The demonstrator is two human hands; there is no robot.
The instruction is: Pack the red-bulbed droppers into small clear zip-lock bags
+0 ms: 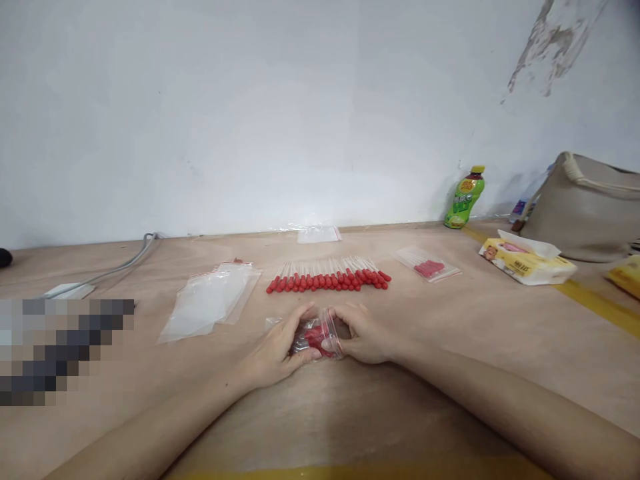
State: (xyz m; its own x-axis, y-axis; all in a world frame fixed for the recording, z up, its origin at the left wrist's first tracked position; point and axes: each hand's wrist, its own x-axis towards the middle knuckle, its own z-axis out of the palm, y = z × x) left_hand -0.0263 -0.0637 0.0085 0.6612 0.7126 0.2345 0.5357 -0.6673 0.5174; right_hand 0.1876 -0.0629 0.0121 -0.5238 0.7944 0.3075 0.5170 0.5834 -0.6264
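Note:
Between my hands lies a clear zip bag [316,335] with red-tipped sticks inside, its zip end toward the right. My left hand [283,347] curves around the bag's left part, thumb and fingers gripping its sides. At the zip end, my right hand [367,335] pinches the bag's edge between thumb and fingers. Just beyond them, a row of loose red-tipped sticks [330,280] lies with the red ends toward me. A filled zip bag [429,265] of the same sticks rests to the right. Flat bags [210,300] are spread in a pile at the left.
Another flat bag [319,234] lies by the wall. At the right stand a green bottle [465,199], a yellow tissue pack [530,261] and a beige handbag [590,207]. A grey cable [120,262] runs along the left, near a blurred-out patch. Yellow tape [605,308] crosses the table.

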